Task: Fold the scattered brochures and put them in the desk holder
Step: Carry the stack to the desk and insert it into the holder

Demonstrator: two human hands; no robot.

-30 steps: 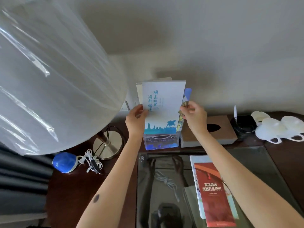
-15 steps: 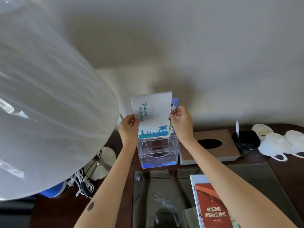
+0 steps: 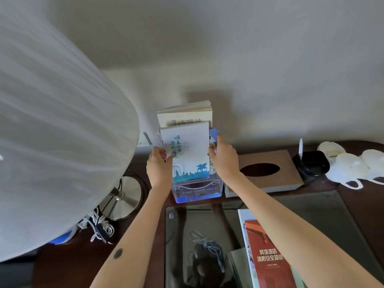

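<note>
A folded white brochure [image 3: 190, 151] with blue writing and a blue skyline stands upright in the clear plastic desk holder [image 3: 197, 193] against the wall. My left hand [image 3: 159, 168] pinches its left edge. My right hand [image 3: 224, 160] holds its right edge, fingers also against a colourful brochure [image 3: 213, 137] just behind. A thicker cream booklet [image 3: 185, 114] stands at the back of the holder. A red brochure [image 3: 268, 254] lies on the glass desk pad at lower right, on top of white and grey sheets.
A large white lamp shade [image 3: 56, 142] fills the left, its metal base [image 3: 124, 196] beside the holder. A brown tissue box [image 3: 268, 173] sits right of the holder. White masks [image 3: 353, 165], a black pen stand [image 3: 313, 163] and a tangled cable [image 3: 99, 227] lie around.
Both hands have lowered the white brochure into the holder. The view has dipped and shifted, so the cream booklet behind now shows above it.
</note>
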